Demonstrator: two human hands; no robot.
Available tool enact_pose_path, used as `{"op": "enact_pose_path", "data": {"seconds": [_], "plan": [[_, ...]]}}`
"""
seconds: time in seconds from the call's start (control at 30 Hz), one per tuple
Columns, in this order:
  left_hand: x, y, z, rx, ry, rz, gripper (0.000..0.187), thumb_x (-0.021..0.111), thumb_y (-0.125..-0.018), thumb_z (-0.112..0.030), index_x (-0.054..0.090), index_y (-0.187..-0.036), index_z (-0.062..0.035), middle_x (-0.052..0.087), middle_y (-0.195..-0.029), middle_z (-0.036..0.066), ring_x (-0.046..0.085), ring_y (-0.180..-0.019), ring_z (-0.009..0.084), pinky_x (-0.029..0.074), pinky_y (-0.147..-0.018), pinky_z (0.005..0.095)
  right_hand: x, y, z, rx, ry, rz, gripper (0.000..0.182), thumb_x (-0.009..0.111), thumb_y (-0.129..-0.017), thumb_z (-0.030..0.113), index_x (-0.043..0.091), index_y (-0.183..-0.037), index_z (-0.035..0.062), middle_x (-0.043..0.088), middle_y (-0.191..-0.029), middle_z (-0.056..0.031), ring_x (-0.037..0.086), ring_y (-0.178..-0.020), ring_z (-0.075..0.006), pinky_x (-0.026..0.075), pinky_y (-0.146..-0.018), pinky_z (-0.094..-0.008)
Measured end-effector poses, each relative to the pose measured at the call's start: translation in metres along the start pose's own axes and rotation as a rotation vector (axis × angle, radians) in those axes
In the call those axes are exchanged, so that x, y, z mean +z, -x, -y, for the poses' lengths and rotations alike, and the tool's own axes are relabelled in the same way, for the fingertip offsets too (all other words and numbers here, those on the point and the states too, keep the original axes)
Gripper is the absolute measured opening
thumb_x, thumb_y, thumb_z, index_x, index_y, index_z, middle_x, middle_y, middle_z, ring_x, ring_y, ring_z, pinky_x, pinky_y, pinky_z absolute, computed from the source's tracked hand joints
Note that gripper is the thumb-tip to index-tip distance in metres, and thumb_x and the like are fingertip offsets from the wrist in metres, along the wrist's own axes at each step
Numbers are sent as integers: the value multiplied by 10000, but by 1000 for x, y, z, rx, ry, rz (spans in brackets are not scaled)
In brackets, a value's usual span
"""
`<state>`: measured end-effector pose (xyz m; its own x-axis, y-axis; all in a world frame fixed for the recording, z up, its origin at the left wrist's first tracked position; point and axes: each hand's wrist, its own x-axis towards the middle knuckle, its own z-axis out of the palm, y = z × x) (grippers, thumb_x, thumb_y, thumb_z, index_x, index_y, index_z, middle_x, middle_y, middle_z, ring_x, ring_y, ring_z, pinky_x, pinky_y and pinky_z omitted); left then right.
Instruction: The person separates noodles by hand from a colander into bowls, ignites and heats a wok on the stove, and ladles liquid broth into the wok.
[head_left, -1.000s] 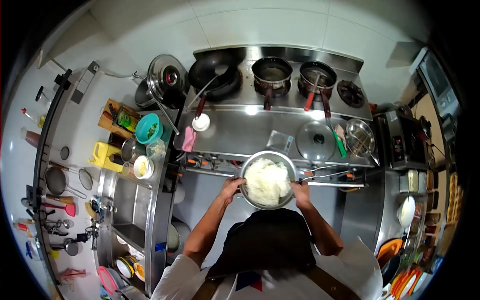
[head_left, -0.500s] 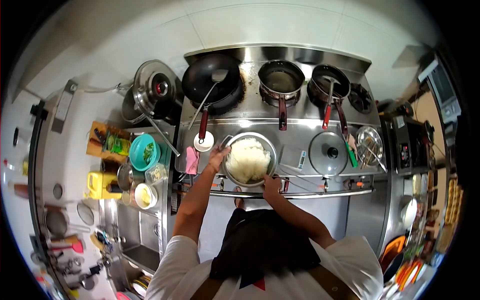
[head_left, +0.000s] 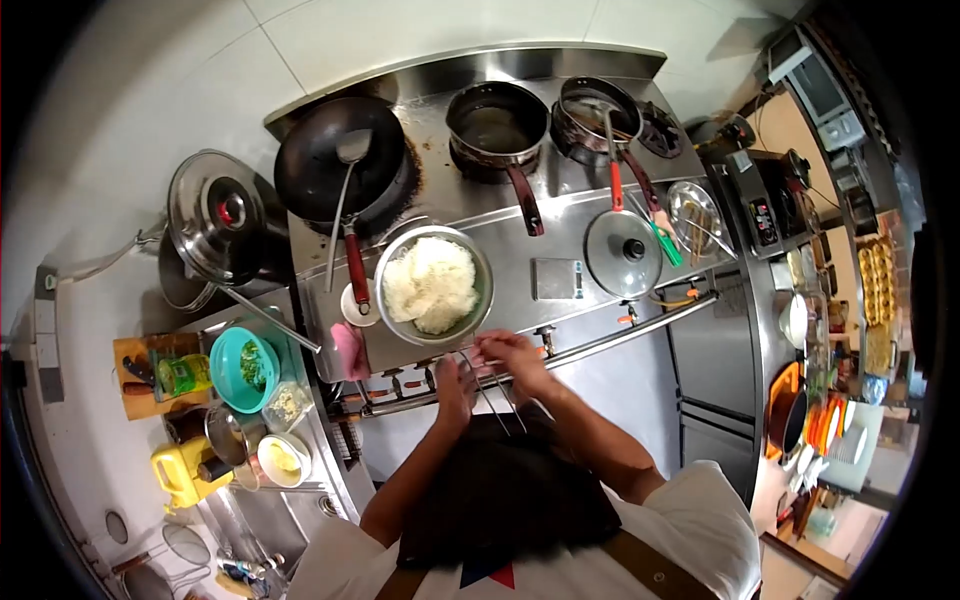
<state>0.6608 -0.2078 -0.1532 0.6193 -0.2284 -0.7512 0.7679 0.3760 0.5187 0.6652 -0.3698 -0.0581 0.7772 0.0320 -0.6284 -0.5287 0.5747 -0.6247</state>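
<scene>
A steel bowl (head_left: 486,290) heaped with white rice (head_left: 432,285) stands on the counter, in front of the wok. Below its right rim, my right hand (head_left: 512,358) is closed around a pair of long, thin metal rods (head_left: 493,400), which slant down toward the apron. Close by on the left, my left hand (head_left: 455,388) is raised with its fingers stretched out beside the upper ends of the rods. Neither hand is on the bowl. A small white bowl (head_left: 358,305) sits left of the rice, partly under the wok's handle.
A wok (head_left: 330,190) with a spatula and two pans (head_left: 497,125) stand on the stove. Right of the rice are a flat scale (head_left: 555,280) and a glass lid (head_left: 612,262). A pink cloth (head_left: 348,352) lies left; beyond are a turquoise bowl (head_left: 225,350) and a yellow jug (head_left: 178,475).
Both hands have let go of the steel bowl and come together nearer the body. The right hand has taken hold of the metal rods. The view has shifted and turned.
</scene>
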Motion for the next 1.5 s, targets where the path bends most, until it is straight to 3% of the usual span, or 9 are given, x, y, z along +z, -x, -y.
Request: {"op": "enact_pose_path", "data": {"seconds": [0.17, 0.23, 0.4, 0.57, 0.67, 0.8, 0.97, 1.2, 1.5], "plan": [[16, -9, 34, -36, -31, 139, 310, 501, -944, -328, 468, -1123, -78, 596, -875, 95, 604, -719, 203, 488, -666, 346, -158, -41, 10, -404, 521, -539, 283, 603, -813, 151, 616, -1052, -2, 656, -852, -87, 621, -698, -166, 523, -606, -305], [13, -9, 30, 18, -173, 87, 224, 561, -923, -239, 519, -1057, -65, 596, -665, 72, 597, -543, 185, 493, -491, 301, -206, -63, 17, -590, 1080, -737, 359, 623, -779, 208, 614, -1082, 16, 673, -900, -150, 652, -834, -289, 509, -729, -358], [-16, 3, -10, -33, -423, 199, 301, 577, -912, -291, 530, -1089, -52, 633, -739, 66, 628, -614, 166, 516, -548, 306, -214, -85, 50, -448, 1880, -399, 781, 677, -749, 306, 305, -1413, 133, 306, -1452, -161, 217, -1349, -424, 229, -1088, -506], [-63, -11, -62, -10, -549, -91, 430, 524, -917, -382, 495, -1184, -46, 645, -955, 100, 631, -738, 179, 502, -662, 301, -219, -121, 52, -436, 1983, -256, 995, 751, -655, 298, 175, -1445, 111, 255, -1459, -149, 186, -1371, -373, 170, -1125, -472], [-94, -25, -102, 216, -474, -329, 379, 513, -918, -331, 512, -1125, -13, 642, -911, 121, 626, -682, 204, 513, -630, 319, -204, -112, 38, -528, 1934, -311, 975, 765, -628, 319, 232, -1400, 52, 366, -1338, -189, 337, -1271, -379, 294, -1061, -472], [-115, -89, -134, 189, -305, -359, 328, 507, -924, -321, 542, -1078, -33, 647, -908, 118, 640, -693, 214, 541, -555, 334, -146, -126, 7, -272, 1605, -854, 1050, 812, -563, 457, 286, -1348, 1, 438, -1232, -182, 468, -1099, -400, 455, -858, -480], [-116, -146, -140, 219, -76, -389, 334, 507, -933, -305, 546, -1065, 0, 640, -898, 131, 644, -712, 270, 559, -597, 377, -121, -132, -3, -231, 1439, -947, 989, 767, -599, 498, 306, -1353, 53, 381, -1304, -167, 438, -1127, -411, 424, -888, -514], [-100, -117, -138, 293, -82, -356, 325, 477, -897, -143, 481, -1136, 77, 572, -1064, 206, 632, -871, 335, 589, -722, 450, -139, -87, 2, -262, 1386, -766, 548, 647, -729, 286, 497, -1234, 133, 429, -1319, -178, 435, -1166, -413, 393, -943, -497], [-93, -94, -136, 181, -181, -355, 279, 461, -949, -298, 534, -1018, -38, 631, -843, 119, 624, -655, 238, 537, -549, 357, -136, -93, -4, -481, 1645, -526, 585, 615, -771, 250, 463, -1335, 260, 350, -1407, -133, 361, -1245, -372, 354, -986, -488]]}}
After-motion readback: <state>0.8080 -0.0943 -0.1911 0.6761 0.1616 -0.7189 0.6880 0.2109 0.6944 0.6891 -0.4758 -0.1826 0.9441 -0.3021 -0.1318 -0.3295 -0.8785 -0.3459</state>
